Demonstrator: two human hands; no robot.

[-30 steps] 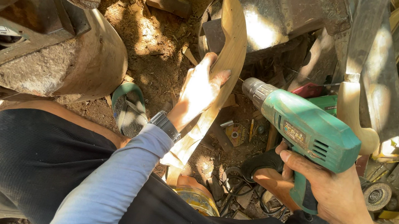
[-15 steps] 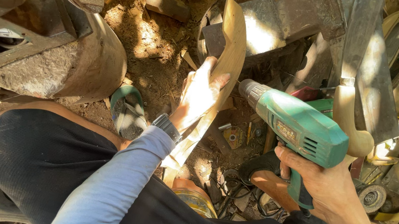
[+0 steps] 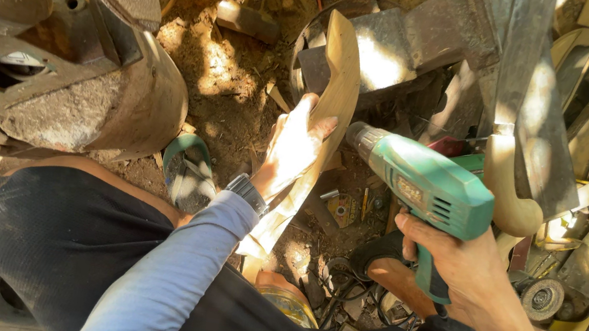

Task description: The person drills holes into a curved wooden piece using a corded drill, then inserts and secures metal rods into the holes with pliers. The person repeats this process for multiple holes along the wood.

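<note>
My left hand [image 3: 292,149] grips a long curved piece of pale wood [image 3: 342,71] held upright over the dirt ground. A wristwatch [image 3: 246,191] sits on that wrist. My right hand [image 3: 453,258] is closed around the handle of a green electric drill [image 3: 425,186]. The drill's nose points left and lies close against the side of the wood, just right of my left fingers. Whether it touches the wood I cannot tell.
A rusty heavy metal machine [image 3: 53,48] fills the left. Another curved wooden piece [image 3: 506,195] and metal sheets [image 3: 543,87] stand at the right. A hammer [image 3: 247,16] lies on the dirt, a sandal [image 3: 187,172] below it. Cables, a grinding disc [image 3: 543,299] and scraps lie by my legs.
The view has shifted slightly. The drill's nose has moved a little left, closer to the wood. My left hand keeps its hold on the wood.
</note>
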